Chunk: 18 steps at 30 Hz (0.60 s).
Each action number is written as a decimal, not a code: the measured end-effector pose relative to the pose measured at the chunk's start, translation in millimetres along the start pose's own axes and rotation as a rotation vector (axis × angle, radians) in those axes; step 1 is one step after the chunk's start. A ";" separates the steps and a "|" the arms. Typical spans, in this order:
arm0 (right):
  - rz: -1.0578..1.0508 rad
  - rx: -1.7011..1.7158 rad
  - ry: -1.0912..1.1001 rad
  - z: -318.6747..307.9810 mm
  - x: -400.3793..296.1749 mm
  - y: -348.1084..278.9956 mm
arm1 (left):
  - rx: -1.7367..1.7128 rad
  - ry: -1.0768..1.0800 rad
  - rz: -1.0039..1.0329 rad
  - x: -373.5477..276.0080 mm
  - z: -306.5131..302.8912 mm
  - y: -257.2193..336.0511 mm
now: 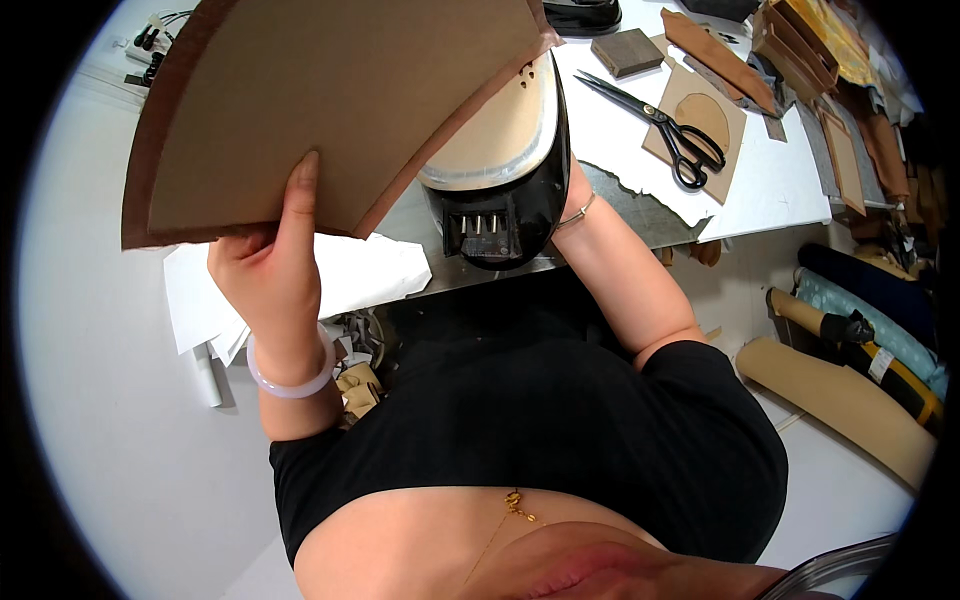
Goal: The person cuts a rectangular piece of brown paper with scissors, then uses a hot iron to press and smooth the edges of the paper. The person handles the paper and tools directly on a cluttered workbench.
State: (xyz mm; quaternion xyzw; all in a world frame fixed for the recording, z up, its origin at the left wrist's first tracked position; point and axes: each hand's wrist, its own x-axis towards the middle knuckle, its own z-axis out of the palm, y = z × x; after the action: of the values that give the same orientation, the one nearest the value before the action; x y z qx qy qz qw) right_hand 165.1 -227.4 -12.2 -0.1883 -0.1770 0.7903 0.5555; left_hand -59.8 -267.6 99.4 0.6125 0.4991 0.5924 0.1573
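Note:
My left hand (pixel 274 259) grips the lower edge of a large fan-shaped brown panel (pixel 322 97), its thumb lying flat on the face. A reddish-brown margin, which looks like leather, borders the panel. Under its right edge is a black electric iron (pixel 555 142), its pale, stained soleplate (pixel 495 142) turned up towards me. Metal contact pins (pixel 480 223) show at the iron's rear end. My right hand (pixel 577 187) is round the far side of the iron and mostly hidden behind it; only the wrist side shows. Whether panel and soleplate touch, I cannot tell.
Black tailor's shears (pixel 675 139) lie on a tan board (pixel 731 169) to the right, near a dark block (pixel 627 52). White paper (pixel 367 270) overhangs the table's front edge. Material rolls (pixel 840 405) lean at the right; cables (pixel 154 56) are at the upper left.

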 end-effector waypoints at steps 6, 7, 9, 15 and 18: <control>0.067 0.350 -0.291 -14.9 7.3 3.6 | 0.096 -0.092 0.191 -8.1 -3.3 1.3; 0.033 0.198 -0.136 -17.4 6.1 4.9 | 0.099 -0.106 0.251 -8.9 -3.1 0.8; -0.006 0.065 -0.025 -19.9 8.6 7.0 | 0.079 -0.082 0.326 -10.3 1.4 -1.9; 0.011 0.192 -0.089 -23.7 13.8 7.7 | -0.062 -0.078 0.244 -2.2 5.6 -9.3; -0.002 0.146 -0.062 -20.3 13.3 8.0 | -0.189 -0.103 -0.010 22.5 5.4 -21.9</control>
State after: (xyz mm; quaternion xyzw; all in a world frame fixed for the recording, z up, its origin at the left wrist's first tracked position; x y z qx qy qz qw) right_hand 164.4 -216.0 -35.1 -0.1228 -0.1361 0.8060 0.5628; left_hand -68.9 -237.6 93.7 0.6222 0.4353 0.6037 0.2428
